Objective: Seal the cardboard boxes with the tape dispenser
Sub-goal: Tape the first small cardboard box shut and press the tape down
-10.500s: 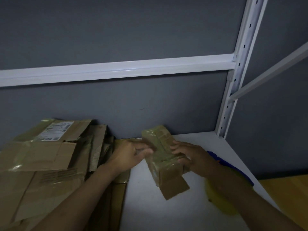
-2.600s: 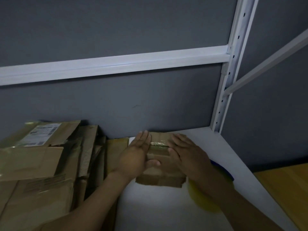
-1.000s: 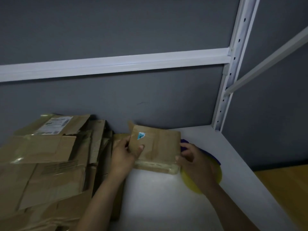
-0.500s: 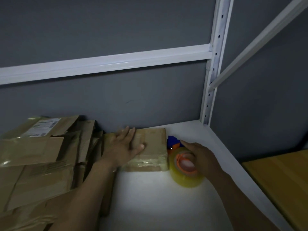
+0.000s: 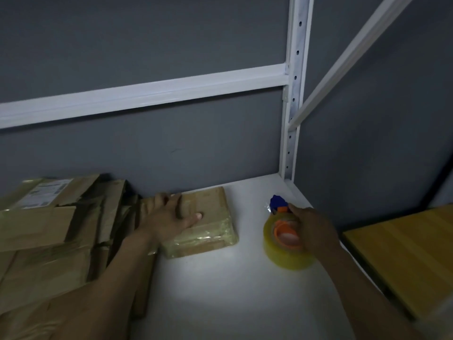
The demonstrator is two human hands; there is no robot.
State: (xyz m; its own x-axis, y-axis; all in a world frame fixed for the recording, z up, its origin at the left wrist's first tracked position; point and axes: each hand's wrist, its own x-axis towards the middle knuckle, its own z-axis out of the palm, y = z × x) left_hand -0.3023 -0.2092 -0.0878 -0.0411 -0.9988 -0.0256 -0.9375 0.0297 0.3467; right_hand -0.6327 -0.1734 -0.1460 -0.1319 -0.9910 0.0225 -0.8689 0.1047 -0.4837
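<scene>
1. Head view: your left hand (image 5: 171, 218) lies flat, fingers spread, on the small cardboard box (image 5: 208, 222), pinning it to the white shelf (image 5: 220, 290) just beside the stack of flattened cartons (image 5: 56, 236) on the left.
2. The box lies flat near the back wall, its front edge already glossy with tape. It looks light and slightly soft at the corners, so press on the middle of the top face, not the edges.
3. Your right hand (image 5: 312, 231) is wrapped over the tape dispenser (image 5: 285, 241), which rests on the shelf well apart from the box, to its right.
4. The roll is smooth and likely slippery; grip through the orange core or by the blue handle (image 5: 277, 201), which should be firmer.
5. Whether a loose tape end is free is too dim to tell.
</scene>
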